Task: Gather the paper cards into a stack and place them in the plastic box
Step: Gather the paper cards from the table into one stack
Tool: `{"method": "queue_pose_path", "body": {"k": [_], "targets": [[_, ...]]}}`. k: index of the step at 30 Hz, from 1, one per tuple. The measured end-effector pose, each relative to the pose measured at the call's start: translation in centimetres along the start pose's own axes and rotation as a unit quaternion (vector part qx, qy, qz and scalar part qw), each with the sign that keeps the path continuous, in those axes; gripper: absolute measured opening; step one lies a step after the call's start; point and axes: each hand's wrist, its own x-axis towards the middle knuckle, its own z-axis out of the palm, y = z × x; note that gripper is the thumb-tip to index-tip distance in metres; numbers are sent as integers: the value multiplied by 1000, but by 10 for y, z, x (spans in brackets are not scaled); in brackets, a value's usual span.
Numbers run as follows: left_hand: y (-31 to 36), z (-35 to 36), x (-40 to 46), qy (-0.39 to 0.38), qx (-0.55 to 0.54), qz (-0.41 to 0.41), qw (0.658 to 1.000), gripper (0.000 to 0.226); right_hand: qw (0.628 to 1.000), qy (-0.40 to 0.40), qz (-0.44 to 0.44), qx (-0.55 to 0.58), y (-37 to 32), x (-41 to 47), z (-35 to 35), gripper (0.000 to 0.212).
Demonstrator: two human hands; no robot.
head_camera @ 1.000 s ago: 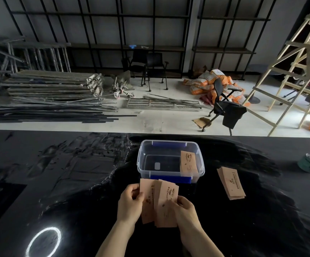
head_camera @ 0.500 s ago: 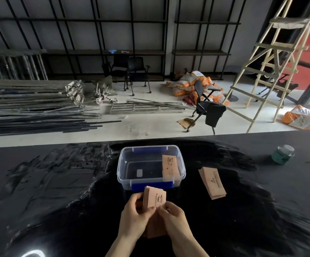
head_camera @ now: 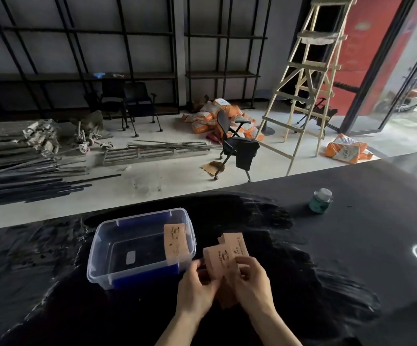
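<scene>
Both my left hand (head_camera: 194,288) and right hand (head_camera: 251,283) pinch uneven paper cards (head_camera: 218,260) right of the plastic box (head_camera: 102,250); loose ones might slide out.

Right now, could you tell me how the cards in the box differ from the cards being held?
The cards in the box lean against the plastic box's right wall, untouched; the held cards are gripped by the left hand and right hand. The boxed ones look squared; the held ones are fanned unevenly. Both are pinkish-tan with dark print.
</scene>
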Motion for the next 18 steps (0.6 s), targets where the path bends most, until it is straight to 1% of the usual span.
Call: {"method": "queue_pose_path", "body": {"k": [2, 4, 8, 10, 12, 14, 15, 16, 18], "targets": [[14, 17, 12, 10, -2, -1, 1000, 75, 999, 24, -16, -39, -5, 17, -7, 16], [27, 32, 23, 24, -1, -5, 1000, 69, 996, 37, -24, -81, -8, 34, -11, 22], [39, 56, 46, 49, 35, -13, 998, 60, 988, 59, -16, -144, -6, 68, -13, 26], [43, 64, 54, 51, 45, -10, 998, 55, 982, 65, -15, -177, -3, 82, -13, 26], [42, 65, 58, 47, 63, 1, 997, 50, 977, 55, -18, -203, -1, 88, -12, 33], [38, 65, 59, 45, 84, -6, 995, 54, 978, 27, 0, -206, 2, 91, -11, 45], [36, 64, 60, 46, 92, -24, 994, 59, 980, 12, 12, -198, 5, 93, -11, 50], [34, 64, 61, 48, 95, -44, 993, 63, 983, 1, 22, -185, 6, 94, -12, 53], [33, 65, 65, 54, 77, -74, 993, 67, 989, -11, 37, -144, 8, 97, -12, 53]]}}
